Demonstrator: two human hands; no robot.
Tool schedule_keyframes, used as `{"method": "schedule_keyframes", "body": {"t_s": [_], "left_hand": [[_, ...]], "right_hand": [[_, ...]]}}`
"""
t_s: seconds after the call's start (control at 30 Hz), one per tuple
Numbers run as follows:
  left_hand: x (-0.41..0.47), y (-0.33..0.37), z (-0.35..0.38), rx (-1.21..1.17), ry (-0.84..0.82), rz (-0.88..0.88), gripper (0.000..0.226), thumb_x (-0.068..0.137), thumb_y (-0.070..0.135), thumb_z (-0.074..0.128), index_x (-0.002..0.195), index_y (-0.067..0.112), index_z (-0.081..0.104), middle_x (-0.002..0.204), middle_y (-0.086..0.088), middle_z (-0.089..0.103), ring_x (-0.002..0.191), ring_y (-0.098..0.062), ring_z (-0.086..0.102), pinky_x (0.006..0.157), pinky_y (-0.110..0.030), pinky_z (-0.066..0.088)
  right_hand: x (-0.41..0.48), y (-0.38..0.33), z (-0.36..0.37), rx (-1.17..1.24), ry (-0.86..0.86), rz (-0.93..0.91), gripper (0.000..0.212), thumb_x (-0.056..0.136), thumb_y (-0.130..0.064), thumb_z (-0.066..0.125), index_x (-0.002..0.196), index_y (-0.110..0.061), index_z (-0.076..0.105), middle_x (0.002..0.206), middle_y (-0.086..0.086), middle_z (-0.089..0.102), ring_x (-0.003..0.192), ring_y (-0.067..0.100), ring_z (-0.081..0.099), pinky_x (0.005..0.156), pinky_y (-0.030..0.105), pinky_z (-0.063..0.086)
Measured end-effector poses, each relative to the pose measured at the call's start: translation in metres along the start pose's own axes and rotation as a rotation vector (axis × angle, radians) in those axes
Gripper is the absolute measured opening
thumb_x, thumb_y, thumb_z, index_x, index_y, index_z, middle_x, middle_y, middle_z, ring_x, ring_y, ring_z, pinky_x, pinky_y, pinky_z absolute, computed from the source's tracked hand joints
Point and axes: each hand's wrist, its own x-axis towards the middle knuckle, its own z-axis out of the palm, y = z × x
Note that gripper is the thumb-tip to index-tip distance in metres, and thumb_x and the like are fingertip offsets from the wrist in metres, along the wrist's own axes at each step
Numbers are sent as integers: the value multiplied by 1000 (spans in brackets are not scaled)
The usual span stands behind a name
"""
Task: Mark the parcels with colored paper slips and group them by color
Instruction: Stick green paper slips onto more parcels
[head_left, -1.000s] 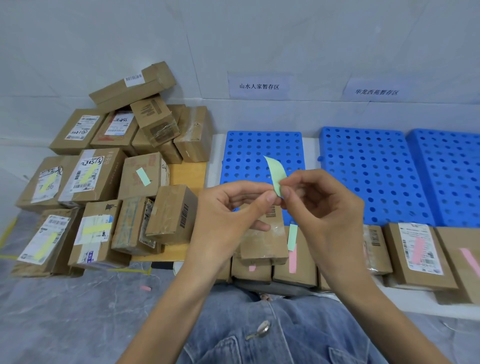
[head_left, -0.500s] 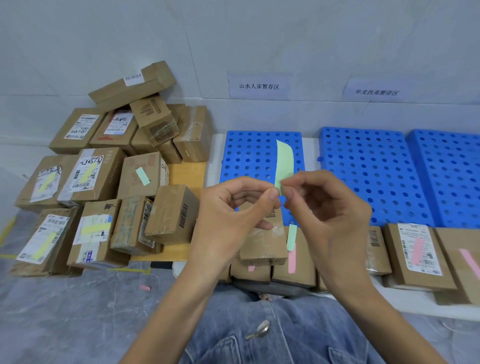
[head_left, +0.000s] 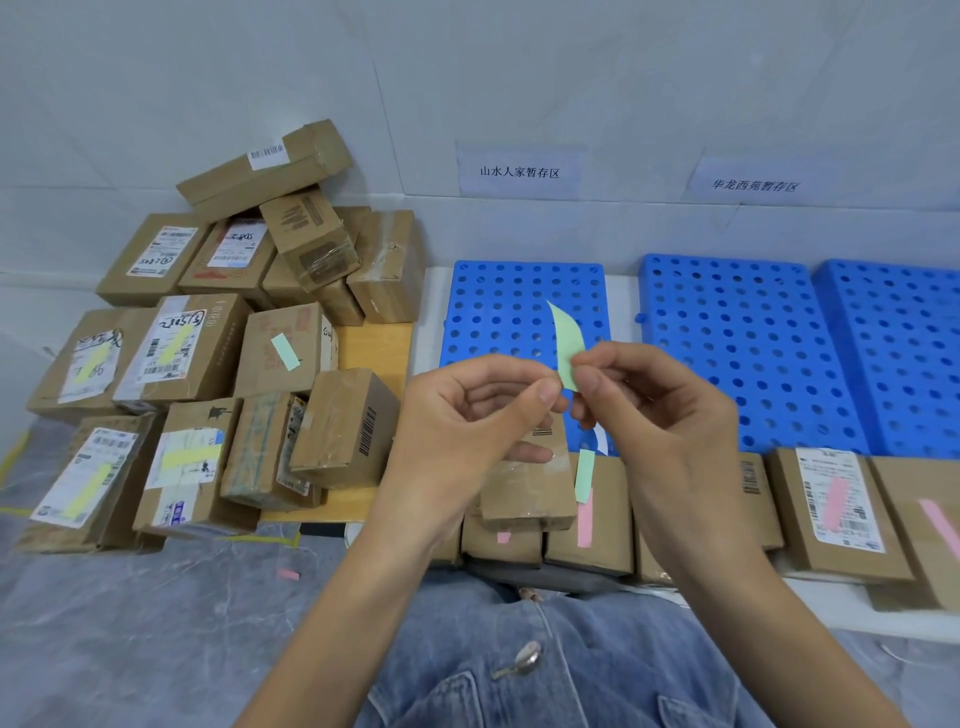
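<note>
A light green paper slip (head_left: 567, 343) stands upright between my hands, over the blue perforated pallet (head_left: 498, 312). My right hand (head_left: 660, 415) pinches its lower end between thumb and forefinger. My left hand (head_left: 467, 426) meets it from the left, thumb and forefinger pinched at the slip's bottom corner. A thin white strip (head_left: 601, 442) hangs below my right fingers. Under my hands a small brown parcel (head_left: 524, 491) lies on a row of parcels with pink slips (head_left: 585, 517). Another green slip (head_left: 584, 474) sticks up beside it.
To the left, a pile of brown parcels (head_left: 208, 364) sits on a wooden board, some bearing yellow slips (head_left: 184, 457) and one a green slip (head_left: 285, 352). More pink-marked parcels (head_left: 836, 501) lie at the right. A pink scrap (head_left: 287, 574) lies on the floor. Two paper signs hang on the wall.
The green slip has turned and curved while staying pinched between my fingertips. Both hands stayed almost in place, and the white strip now shows below my right hand.
</note>
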Motion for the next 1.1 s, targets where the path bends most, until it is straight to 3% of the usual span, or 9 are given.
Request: {"method": "schedule_keyframes", "body": {"t_s": [0.13,0.3,0.4,0.53,0.7,0.83,1.0,1.1], "left_hand": [[0,-1,-1,57,14,35,4,73,15,71,76,11,70,64,0,70,63,-9,66,53,-27,57],[2,-5,-1,142,48,71,18,79,-3,70,70,13,68,62,-1,66,65,-13,62,52,-27,56],[2,-5,1,120,83,71,10,73,1,69,69,9,66,60,-3,65,59,-12,61,50,-29,56],[1,-4,3,117,98,48,23,79,-14,63,68,6,63,57,-5,63,51,-12,62,56,-36,59],[1,-2,2,80,83,30,23,73,-8,67,61,12,64,56,-6,61,49,-13,63,55,-34,60],[1,1,1,62,69,16,26,78,-17,61,63,5,61,55,-6,59,50,-12,61,52,-29,58],[-1,0,2,111,64,43,20,78,-15,61,67,2,62,59,-8,60,53,-12,62,52,-29,57],[-3,-2,2,195,91,115,19,73,-8,67,64,8,63,60,-3,59,58,-10,59,54,-34,59]], "right_hand": [[-1,0,-1,-62,-18,-70,10,82,0,65,82,-9,69,65,-2,66,59,5,62,62,14,49],[-3,5,0,-162,-43,-167,14,81,1,67,81,-14,68,69,-8,66,63,5,61,66,16,50],[-4,8,1,-195,-60,-227,13,82,2,66,84,-10,68,74,-10,66,67,5,62,69,17,50],[-4,9,2,-184,-38,-213,14,81,4,67,84,-9,69,72,-10,67,65,5,62,69,17,52],[-4,6,2,-177,-34,-164,14,80,3,68,82,-10,70,68,-3,67,61,9,62,65,21,53],[-5,5,2,-179,-35,-150,14,80,2,68,82,-12,71,70,2,69,61,12,63,66,25,55],[-7,8,3,-227,-46,-222,13,81,1,68,85,-12,70,72,-4,67,65,10,62,67,17,51],[-9,11,3,-276,-39,-309,13,82,0,67,86,-13,69,76,-2,67,68,15,62,68,20,51]]}}
